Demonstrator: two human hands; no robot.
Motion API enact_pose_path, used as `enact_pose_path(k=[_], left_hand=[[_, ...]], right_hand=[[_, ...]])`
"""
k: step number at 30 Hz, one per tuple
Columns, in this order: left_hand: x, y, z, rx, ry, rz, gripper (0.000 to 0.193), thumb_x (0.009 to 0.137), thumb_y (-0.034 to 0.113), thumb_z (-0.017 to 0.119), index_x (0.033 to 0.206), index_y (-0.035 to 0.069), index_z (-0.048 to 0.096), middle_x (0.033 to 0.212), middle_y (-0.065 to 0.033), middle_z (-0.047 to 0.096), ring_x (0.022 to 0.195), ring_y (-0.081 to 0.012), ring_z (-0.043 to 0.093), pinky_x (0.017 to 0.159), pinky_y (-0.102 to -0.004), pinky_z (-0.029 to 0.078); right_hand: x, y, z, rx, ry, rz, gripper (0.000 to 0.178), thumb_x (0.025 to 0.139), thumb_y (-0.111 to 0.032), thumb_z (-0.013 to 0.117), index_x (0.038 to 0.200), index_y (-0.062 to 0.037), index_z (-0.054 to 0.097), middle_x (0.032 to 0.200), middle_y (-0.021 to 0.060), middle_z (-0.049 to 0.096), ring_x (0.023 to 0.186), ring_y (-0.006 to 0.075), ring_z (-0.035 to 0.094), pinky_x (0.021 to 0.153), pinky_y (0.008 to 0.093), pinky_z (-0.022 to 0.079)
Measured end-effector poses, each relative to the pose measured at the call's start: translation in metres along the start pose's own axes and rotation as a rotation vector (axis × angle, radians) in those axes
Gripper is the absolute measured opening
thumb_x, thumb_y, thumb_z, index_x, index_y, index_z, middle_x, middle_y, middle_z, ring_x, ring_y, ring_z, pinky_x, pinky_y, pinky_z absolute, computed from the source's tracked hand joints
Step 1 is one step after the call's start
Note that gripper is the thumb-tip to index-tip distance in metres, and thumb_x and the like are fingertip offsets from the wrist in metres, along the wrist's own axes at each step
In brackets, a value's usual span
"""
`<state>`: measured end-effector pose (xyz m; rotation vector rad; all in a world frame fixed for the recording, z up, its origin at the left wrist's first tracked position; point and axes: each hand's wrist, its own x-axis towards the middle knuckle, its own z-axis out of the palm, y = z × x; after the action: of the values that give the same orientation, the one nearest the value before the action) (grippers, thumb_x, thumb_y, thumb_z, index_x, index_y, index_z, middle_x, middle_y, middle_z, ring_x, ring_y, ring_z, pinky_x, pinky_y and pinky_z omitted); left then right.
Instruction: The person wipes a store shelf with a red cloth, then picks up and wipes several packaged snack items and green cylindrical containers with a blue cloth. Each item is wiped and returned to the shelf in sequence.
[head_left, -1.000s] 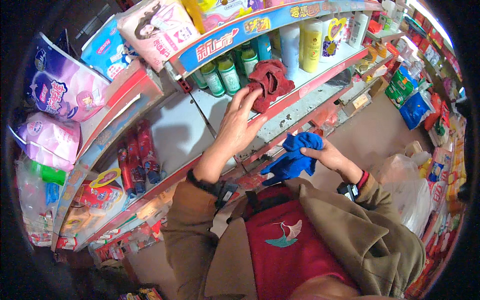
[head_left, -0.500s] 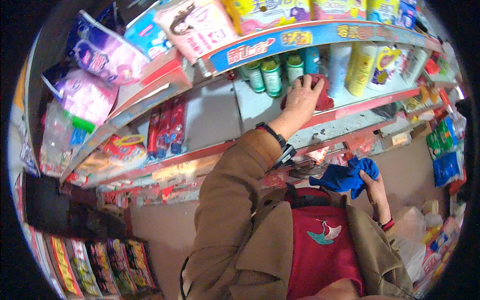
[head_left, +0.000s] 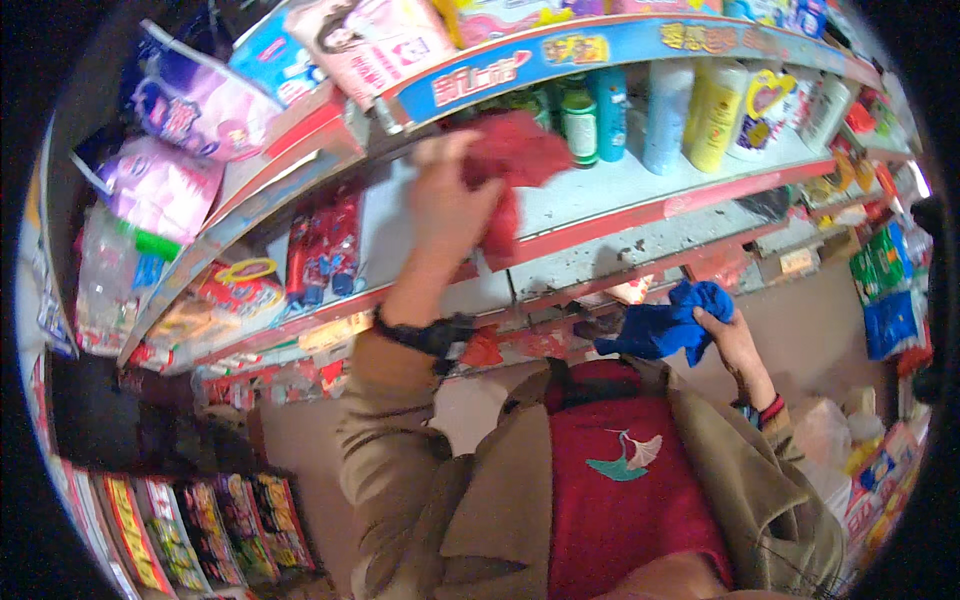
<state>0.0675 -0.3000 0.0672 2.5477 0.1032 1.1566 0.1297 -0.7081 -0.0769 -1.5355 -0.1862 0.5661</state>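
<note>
My left hand (head_left: 450, 205), smeared by motion, is raised over the white shelf (head_left: 585, 210) and grips a dark red cloth (head_left: 525, 148). One part of the cloth hangs down toward the shelf's red front edge; another spreads to the right, in front of the green bottles. The nearest green bottle (head_left: 580, 130) stands upright just beyond the cloth, and others behind it are partly hidden. Lower and to the right, my right hand (head_left: 728, 340) is closed around a bunched blue cloth (head_left: 660, 328) in front of the shelf unit.
Right of the green bottle stand a teal bottle (head_left: 612, 115), a light blue bottle (head_left: 668, 118) and a yellow bottle (head_left: 716, 115). Red tubes (head_left: 335, 245) lie on the shelf's left part. Pink and purple packages (head_left: 205, 110) hang over the upper left, above a curved shelf edge (head_left: 570, 55).
My left hand has swept left along the shelf with the red cloth, uncovering shelf surface before the bottles. My right hand with the blue cloth has shifted slightly up and left.
</note>
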Motion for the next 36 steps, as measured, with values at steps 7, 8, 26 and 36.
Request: enact_pose_path(k=[7,8,26,36], left_hand=[[-0.022,-0.133,-0.029,0.404,-0.381,-0.401,0.067,0.081,0.035,0.073,0.139,0.013,0.046,0.137,-0.0193,0.047,0.116,-0.0447,0.052,0.099,-0.0484,0.045],[-0.027,-0.141,-0.028,0.456,-0.522,-0.505,0.072,0.082,0.041,0.072,0.142,0.014,0.043,0.142,-0.0192,0.044,0.122,-0.046,0.049,0.102,-0.0505,0.043],[0.012,-0.195,0.022,0.759,-0.945,-0.259,0.073,0.096,0.041,0.052,0.151,0.001,0.025,0.152,-0.0278,0.028,0.137,-0.0444,0.036,0.109,-0.0546,0.036],[0.023,-0.325,0.104,0.456,-0.4,-0.116,0.068,0.081,0.027,0.068,0.137,-0.001,0.041,0.133,-0.0275,0.048,0.121,-0.0437,0.048,0.103,-0.048,0.039]], right_hand=[[0.002,-0.003,0.025,-0.049,-0.079,0.1,0.025,0.094,-0.014,0.065,0.117,-0.004,0.062,0.093,-0.0005,0.067,0.079,0.0085,0.061,0.063,0.0266,0.051],[0.0,-0.002,0.03,-0.053,-0.038,0.055,0.025,0.094,-0.014,0.065,0.117,-0.0042,0.062,0.092,-0.0006,0.067,0.077,0.0084,0.061,0.062,0.0263,0.051],[-0.009,-0.005,0.043,-0.054,0.141,0.017,0.023,0.096,-0.013,0.061,0.117,-0.0039,0.064,0.086,0.0016,0.067,0.06,0.0102,0.061,0.046,0.0265,0.049],[-0.013,0.017,0.036,-0.023,0.238,0.049,0.024,0.096,-0.013,0.061,0.118,-0.0034,0.062,0.091,0.0021,0.068,0.069,0.0107,0.063,0.048,0.0269,0.05]])
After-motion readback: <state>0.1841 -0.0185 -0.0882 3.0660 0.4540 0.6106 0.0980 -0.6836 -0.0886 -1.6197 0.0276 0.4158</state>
